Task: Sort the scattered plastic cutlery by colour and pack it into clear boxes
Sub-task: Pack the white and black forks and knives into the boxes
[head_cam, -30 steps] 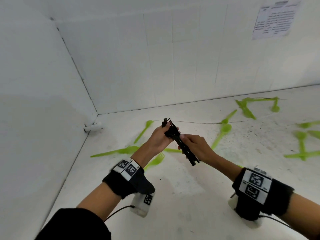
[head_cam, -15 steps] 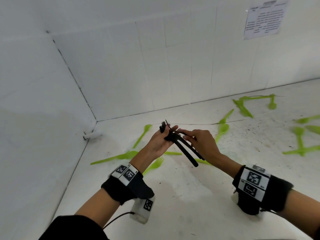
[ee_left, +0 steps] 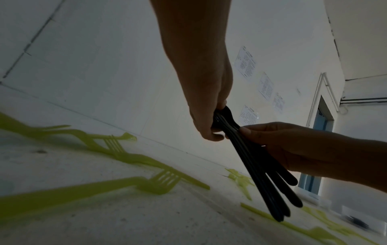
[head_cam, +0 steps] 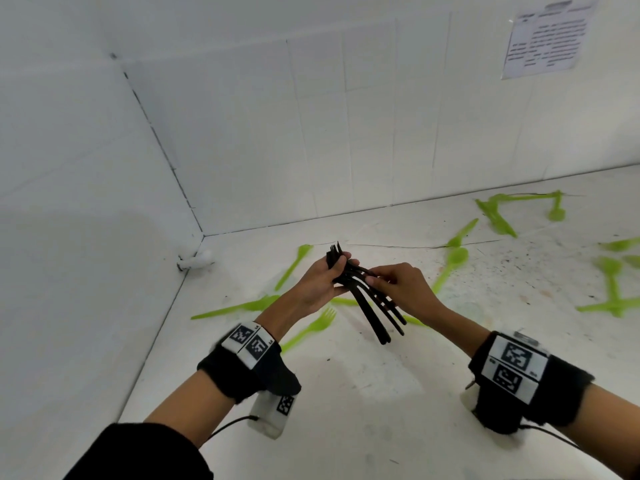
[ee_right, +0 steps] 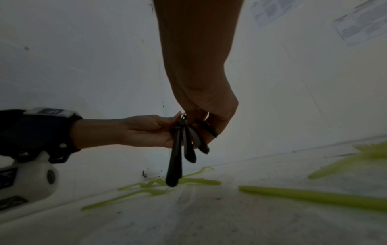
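Observation:
A bundle of black plastic forks (head_cam: 367, 299) is held above the white floor, tines up and handles fanned down toward me. My left hand (head_cam: 322, 278) grips the bundle just below the tines. My right hand (head_cam: 398, 289) pinches the forks (ee_left: 261, 169) beside the left hand's fingers, and the handles (ee_right: 178, 149) hang below both hands. Green plastic cutlery lies scattered on the floor: a fork (head_cam: 308, 329) and a long piece (head_cam: 239, 308) under my left wrist, a spoon (head_cam: 450, 265) behind my right hand. No clear box shows in any view.
More green cutlery (head_cam: 498, 216) lies at the back right, with several pieces (head_cam: 613, 299) at the far right. White tiled walls meet in a corner (head_cam: 202, 233) at the left, with a small white object (head_cam: 195, 259) at its foot. A printed sheet (head_cam: 545, 39) hangs on the back wall.
The black handles, tight together a second ago, have fanned apart. My right hand has slid up from the handles to the neck of the bundle beside my left hand.

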{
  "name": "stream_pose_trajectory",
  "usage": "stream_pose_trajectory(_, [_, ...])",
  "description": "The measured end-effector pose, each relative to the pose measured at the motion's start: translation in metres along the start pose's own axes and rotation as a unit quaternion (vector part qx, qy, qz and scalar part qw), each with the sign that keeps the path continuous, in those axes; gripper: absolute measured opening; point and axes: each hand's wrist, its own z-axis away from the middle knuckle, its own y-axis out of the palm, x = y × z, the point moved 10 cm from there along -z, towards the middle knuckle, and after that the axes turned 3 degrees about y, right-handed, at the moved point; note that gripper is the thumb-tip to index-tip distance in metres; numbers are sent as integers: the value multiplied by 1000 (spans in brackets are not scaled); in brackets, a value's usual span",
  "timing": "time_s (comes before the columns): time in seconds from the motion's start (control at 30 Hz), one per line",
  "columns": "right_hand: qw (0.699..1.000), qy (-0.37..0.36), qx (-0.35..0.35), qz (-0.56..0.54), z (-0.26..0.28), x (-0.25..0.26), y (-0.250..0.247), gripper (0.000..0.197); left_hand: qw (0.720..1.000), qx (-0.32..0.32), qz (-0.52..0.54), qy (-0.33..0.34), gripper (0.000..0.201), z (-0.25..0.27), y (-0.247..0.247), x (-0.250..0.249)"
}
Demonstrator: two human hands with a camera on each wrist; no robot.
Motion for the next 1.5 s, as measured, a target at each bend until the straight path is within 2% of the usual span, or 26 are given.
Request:
stream_pose_trajectory(0.13, [999, -8, -6, 37, 3, 5, 11, 23, 999, -25, 24, 13, 22, 1, -6, -3])
stream_pose_trajectory(0.3, [992, -30, -12, 124, 5, 15, 28, 21, 994, -71, 83, 22, 30, -2, -10, -9])
stream_pose_trajectory(0.5, [992, -19, 4, 128, 7, 8, 29, 25, 995, -71, 65, -3, 16, -5, -5, -5])
stream_pose_trajectory(0.63, [994, -9, -2, 105, 12, 6, 20, 30, 995, -84, 44, -26, 22, -3, 1, 1])
stream_pose_trajectory(0.73, [991, -20, 7, 135, 14, 7, 20, 28, 996, -81, 21, -25, 26, -2, 8, 1])
stream_pose_trajectory(0.9, [990, -38, -49, 129, 14, 11, 1, 34, 995, -91, 2, -28, 31, 2, 4, -1])
stream_pose_trajectory(1.0, [984, -69, -57, 157, 14, 17, 1, 37, 994, -102, 11, -40, 31, 3, -3, 2])
stream_pose_trajectory(1.23, [977, -75, 19, 198, 17, 16, 30, 33, 986, -109, 117, -56, 20, 5, -7, 9])
stream_pose_trajectory(1.37, [996, -38, 10, 80, 14, 11, 25, 37, 986, -96, 133, -41, 19, 3, -3, 4])
stream_pose_trajectory(1.5, [999, -13, -17, 28, 12, 4, 12, 28, 988, -72, 133, -43, 15, -1, 5, 2])
